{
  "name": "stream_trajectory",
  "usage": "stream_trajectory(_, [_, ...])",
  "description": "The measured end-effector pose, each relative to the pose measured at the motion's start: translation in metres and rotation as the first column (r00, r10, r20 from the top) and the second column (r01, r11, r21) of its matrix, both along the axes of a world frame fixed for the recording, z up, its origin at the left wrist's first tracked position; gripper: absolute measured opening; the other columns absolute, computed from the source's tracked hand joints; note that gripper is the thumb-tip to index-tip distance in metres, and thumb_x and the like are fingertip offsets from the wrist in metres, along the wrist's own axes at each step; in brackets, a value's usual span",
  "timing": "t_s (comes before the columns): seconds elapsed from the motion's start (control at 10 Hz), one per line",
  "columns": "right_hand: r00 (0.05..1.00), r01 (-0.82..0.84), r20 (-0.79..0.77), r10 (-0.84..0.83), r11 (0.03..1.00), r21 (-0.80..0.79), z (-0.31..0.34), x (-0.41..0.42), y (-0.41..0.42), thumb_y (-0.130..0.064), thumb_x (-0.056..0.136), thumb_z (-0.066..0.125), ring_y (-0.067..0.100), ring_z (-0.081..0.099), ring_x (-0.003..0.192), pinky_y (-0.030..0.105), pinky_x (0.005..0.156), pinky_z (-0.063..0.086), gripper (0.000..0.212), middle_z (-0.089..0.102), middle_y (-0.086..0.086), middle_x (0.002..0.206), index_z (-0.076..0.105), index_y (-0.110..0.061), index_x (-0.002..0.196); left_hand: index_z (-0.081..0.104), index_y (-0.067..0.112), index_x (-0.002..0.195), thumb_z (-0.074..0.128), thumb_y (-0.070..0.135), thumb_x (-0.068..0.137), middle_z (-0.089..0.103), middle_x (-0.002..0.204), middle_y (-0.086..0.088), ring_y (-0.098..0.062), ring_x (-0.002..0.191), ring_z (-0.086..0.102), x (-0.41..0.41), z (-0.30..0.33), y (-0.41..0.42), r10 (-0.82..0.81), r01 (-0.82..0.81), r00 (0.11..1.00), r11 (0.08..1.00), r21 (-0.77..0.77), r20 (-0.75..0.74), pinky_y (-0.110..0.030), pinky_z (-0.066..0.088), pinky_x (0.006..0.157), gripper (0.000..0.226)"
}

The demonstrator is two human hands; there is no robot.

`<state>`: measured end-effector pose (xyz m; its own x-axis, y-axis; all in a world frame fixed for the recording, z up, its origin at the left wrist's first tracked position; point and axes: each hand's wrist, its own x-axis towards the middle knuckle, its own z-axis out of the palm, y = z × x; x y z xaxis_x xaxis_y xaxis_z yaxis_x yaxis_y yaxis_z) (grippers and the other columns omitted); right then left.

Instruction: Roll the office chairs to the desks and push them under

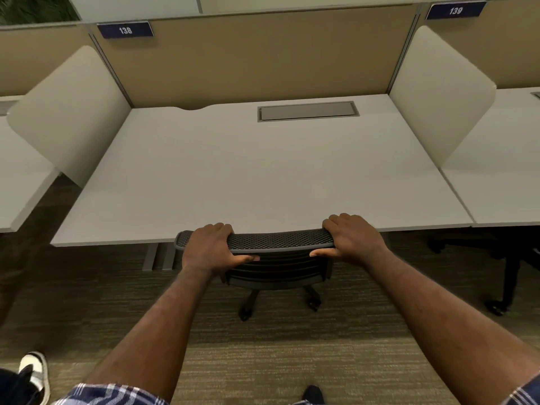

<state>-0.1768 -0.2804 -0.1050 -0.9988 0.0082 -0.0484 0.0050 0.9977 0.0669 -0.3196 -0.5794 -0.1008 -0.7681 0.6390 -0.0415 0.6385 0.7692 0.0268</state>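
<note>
Plaid sleeves (111, 394) are showing at the bottom edge, with both forearms reaching forward to the counter (248, 171). The white counter is lying wide and bare, with a grey cable hatch (308, 111) sitting near its far edge. The office chair (277, 258) is standing tucked at the counter's near edge, its mesh backrest top touching that edge and its seat hidden beneath. The left hand (211, 249) is clenching the backrest's left end; the right hand (350, 239) is clenching its right end. A label 138 (125, 30) is hanging on the partition beyond the counter.
</note>
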Motion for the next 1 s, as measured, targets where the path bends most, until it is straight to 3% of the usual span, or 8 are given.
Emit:
stream_trajectory(0.2, [1.0, -0.009, -0.026, 0.008, 1.0, -0.021, 0.0, 0.006, 0.002, -0.096, 0.07, 0.001, 0.022, 0.052, 0.085, 0.036, 0.072, 0.038, 0.104, 0.061, 0.004, 0.101, 0.058, -0.016, 0.106, 0.057, 0.027, 0.104, 0.019, 0.104, 0.05, 0.057, 0.093, 0.006, -0.014, 0.083, 0.05, 0.002, 0.003, 0.005, -0.003, 0.005, 1.0, 0.997, -0.083, 0.02, -0.034, 0.042, 0.074, 0.101])
stream_trajectory(0.4, [0.999, 0.024, -0.038, -0.027, 0.997, -0.075, -0.001, 0.018, 0.007, -0.093, 0.073, -0.002, 0.025, 0.052, 0.111, 0.045, 0.099, 0.036, 0.11, 0.058, 0.006, 0.124, 0.052, -0.017, 0.13, 0.048, 0.027, 0.132, 0.02, 0.103, 0.052, 0.056, 0.122, 0.001, -0.019, 0.108, 0.052, 0.011, 0.013, 0.014, 0.001, 0.009, 0.993, 0.996, -0.09, 0.119, -0.04, 0.04, 0.093, 0.114])
stream_trajectory(0.5, [0.992, 0.096, -0.067, -0.108, 0.982, -0.162, 0.001, 0.035, 0.017, -0.092, 0.073, -0.004, 0.028, 0.042, 0.131, 0.05, 0.11, 0.028, 0.115, 0.047, 0.009, 0.144, 0.039, -0.015, 0.146, 0.031, 0.028, 0.147, 0.026, 0.102, 0.054, 0.048, 0.139, -0.001, -0.022, 0.122, 0.048, 0.027, 0.02, 0.038, -0.045, 0.06, 0.984, 0.995, -0.08, 0.175, -0.044, 0.037, 0.101, 0.119])
stream_trajectory(0.8, [0.939, 0.324, -0.053, -0.34, 0.927, -0.191, 0.01, 0.089, 0.081, -0.091, 0.074, -0.003, 0.028, 0.032, 0.141, 0.051, 0.114, 0.022, 0.113, 0.036, 0.01, 0.154, 0.026, -0.015, 0.153, 0.022, 0.037, 0.149, 0.051, 0.095, 0.054, 0.042, 0.145, 0.002, -0.021, 0.127, 0.046, 0.051, 0.041, 0.158, -0.35, 0.342, 0.905, 0.937, 0.077, 0.243, -0.041, 0.039, 0.101, 0.115])
stream_trajectory(1.0, [0.866, 0.468, -0.076, -0.494, 0.855, -0.223, 0.018, 0.116, 0.137, -0.085, 0.081, 0.004, 0.026, 0.026, 0.144, 0.051, 0.116, 0.017, 0.101, 0.029, 0.008, 0.158, 0.022, -0.018, 0.154, 0.021, 0.038, 0.149, 0.049, 0.096, 0.055, 0.041, 0.147, 0.002, -0.022, 0.127, 0.045, 0.057, 0.054, 0.248, -0.512, 0.498, 0.832, 0.859, 0.118, 0.212, -0.042, 0.04, 0.102, 0.114])
